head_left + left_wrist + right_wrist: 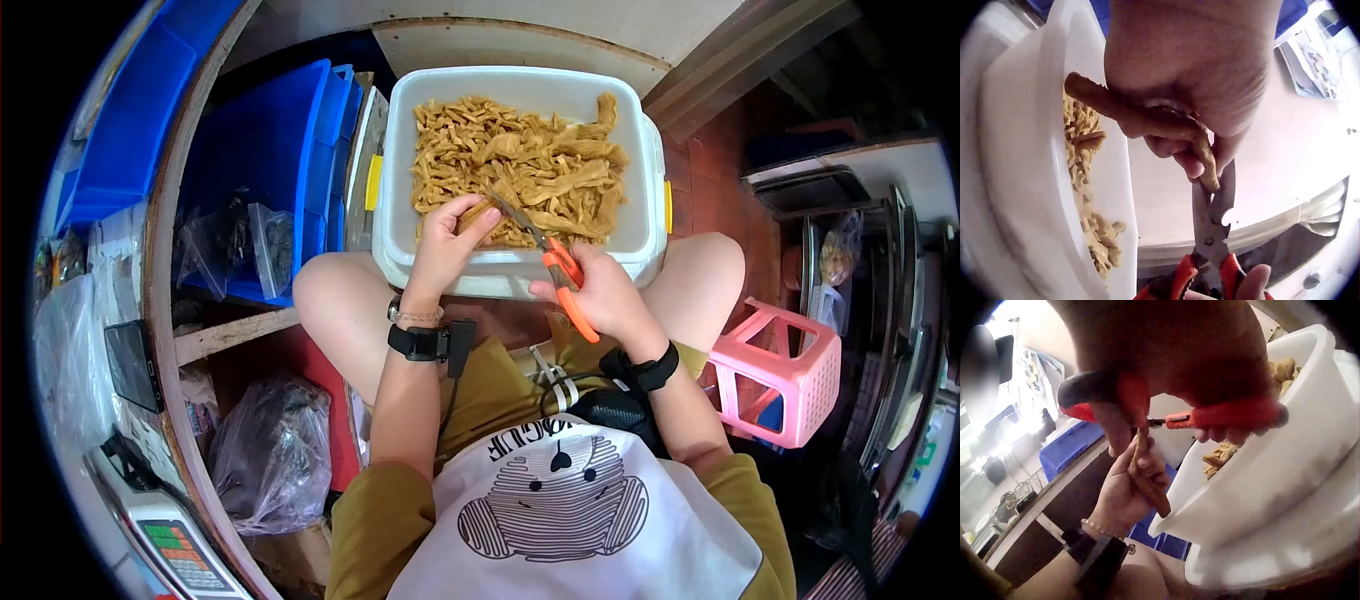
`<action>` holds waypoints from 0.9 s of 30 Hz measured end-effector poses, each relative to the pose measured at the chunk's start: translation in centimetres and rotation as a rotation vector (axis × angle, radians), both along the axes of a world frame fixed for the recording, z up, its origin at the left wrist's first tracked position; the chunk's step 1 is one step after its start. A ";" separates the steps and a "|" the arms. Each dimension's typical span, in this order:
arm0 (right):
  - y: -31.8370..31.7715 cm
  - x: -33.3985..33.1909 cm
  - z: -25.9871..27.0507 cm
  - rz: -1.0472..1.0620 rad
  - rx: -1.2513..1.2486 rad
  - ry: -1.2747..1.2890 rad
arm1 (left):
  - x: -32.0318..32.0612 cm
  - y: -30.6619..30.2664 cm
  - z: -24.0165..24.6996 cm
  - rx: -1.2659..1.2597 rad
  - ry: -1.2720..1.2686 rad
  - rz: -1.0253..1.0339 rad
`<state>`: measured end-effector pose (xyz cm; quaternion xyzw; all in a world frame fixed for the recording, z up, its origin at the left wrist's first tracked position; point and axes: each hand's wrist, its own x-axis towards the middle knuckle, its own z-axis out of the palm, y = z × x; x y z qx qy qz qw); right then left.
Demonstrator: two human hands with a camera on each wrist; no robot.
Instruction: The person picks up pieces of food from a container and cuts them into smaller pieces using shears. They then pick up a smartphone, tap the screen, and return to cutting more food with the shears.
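My left hand (447, 245) grips a long tan-brown, root-like strip (1154, 122) over the near side of a white plastic tub (400, 130). One end of the strip sticks out past the fingers, and the other lies between the blades of kitchen scissors (1210, 237). Their blades stand apart around that tip, close to the left fingertips. My right hand (608, 300) holds the scissors by their orange handles, fingers curled round them. Inside the tub, short cut pieces (450, 150) are heaped on the left, and longer whole strips (575, 185) lie on the right.
The tub sits between the person's knees, with yellow clips (374, 182) at its sides. Blue bins (270, 140) stand on a shelf to the left, above a plastic bag (275, 450). A pink stool (800, 385) is at the right, and a scale (175, 545) at lower left.
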<state>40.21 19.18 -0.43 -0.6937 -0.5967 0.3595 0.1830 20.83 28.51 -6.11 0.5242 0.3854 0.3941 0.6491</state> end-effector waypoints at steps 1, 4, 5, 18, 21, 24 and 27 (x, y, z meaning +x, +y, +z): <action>0.1 0.0 0.2 -0.001 -0.031 0.001 | 0.1 -0.1 0.2 -0.035 -0.006 0.066; -0.2 -0.3 -1.1 -0.049 0.032 0.010 | 0.0 -0.2 1.1 -0.085 -0.120 0.147; -0.3 -0.3 -1.3 -0.049 0.033 0.009 | -0.2 0.0 0.8 -0.085 -0.121 0.148; 0.0 -0.1 0.0 -0.008 0.137 0.043 | -0.9 0.0 1.4 0.016 0.042 -0.191; 0.1 0.2 0.1 -0.082 -0.048 0.066 | -0.7 0.3 1.1 0.026 0.089 -0.119; 0.0 0.2 -0.4 -0.117 -0.111 0.019 | -0.4 0.6 0.7 0.028 0.109 -0.008; 0.2 0.0 -0.6 -0.124 -0.123 -0.005 | -0.5 0.8 0.1 0.036 0.095 0.049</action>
